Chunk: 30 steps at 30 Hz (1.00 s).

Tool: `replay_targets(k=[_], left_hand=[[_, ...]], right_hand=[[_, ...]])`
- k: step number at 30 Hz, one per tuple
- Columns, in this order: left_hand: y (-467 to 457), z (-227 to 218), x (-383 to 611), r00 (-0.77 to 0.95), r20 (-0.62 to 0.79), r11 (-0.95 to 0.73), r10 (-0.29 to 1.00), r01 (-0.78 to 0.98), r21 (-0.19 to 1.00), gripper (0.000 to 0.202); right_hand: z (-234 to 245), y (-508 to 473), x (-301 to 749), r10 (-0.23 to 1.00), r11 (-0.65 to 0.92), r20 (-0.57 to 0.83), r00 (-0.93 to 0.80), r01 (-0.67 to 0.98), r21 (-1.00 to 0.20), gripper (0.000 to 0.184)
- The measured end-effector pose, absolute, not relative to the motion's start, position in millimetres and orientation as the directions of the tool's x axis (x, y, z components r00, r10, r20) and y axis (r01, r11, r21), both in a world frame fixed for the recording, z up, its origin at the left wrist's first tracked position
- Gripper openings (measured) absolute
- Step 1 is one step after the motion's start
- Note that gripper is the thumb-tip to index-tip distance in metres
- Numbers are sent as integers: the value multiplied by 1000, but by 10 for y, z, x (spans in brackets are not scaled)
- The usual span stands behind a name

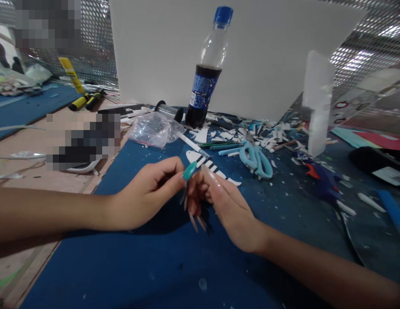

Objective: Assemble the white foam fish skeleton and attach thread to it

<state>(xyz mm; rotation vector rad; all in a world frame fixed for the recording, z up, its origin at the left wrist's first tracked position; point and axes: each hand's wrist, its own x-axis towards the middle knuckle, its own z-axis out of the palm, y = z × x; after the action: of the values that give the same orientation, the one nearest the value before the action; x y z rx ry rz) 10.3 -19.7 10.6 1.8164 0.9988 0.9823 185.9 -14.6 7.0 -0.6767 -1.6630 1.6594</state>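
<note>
My left hand [154,189] is closed in a pinch, thumb against bent fingers. A teal-green tip [189,171] sticks out at its thumb; whether it is a long nail or a held piece is unclear. Facing it, my right hand [230,204] has its fingers curled in, long pale nails pointing down. The fingertips of both hands meet or nearly meet, and whatever lies between them is too small or hidden to name. Just behind them, white foam-like pieces [219,173] lie in a row like a fish skeleton, partly covered by the hands.
A cola bottle [204,86] stands before a white board [154,51]. Blue scissors [256,161], white scraps [258,136] and a clear plastic bag [151,128] lie behind the hands. To the right are a purple glue gun [324,180] with its cord and an upright white piece [317,103].
</note>
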Motion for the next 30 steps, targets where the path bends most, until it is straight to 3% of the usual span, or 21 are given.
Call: replay_targets(k=[4,8,16,19,23,30], left_hand=[[-221,96,89,455,254,-414,853,295,861,26],[-253,109,59,529,283,-471,800,261,843,23],[-320,111,51,410,412,-516,813,183,837,22],[-315,118,55,468,419,-555,779,200,808,22],[-277,121,69,464,369,-530,805,285,799,22],[-250,122,109,369,232,-352,900,302,886,29]], right_hand=[[72,-167,1858,766,76,73,-639,-23,-997,30],[76,-196,1868,788,165,132,-601,0,-986,32],[59,-164,1836,941,79,113,-319,-118,-990,34],[46,-138,1848,911,60,112,-397,-140,-988,40],[70,-161,1867,810,121,115,-575,-28,-992,40],[67,-185,1850,819,224,163,-551,45,-974,25]])
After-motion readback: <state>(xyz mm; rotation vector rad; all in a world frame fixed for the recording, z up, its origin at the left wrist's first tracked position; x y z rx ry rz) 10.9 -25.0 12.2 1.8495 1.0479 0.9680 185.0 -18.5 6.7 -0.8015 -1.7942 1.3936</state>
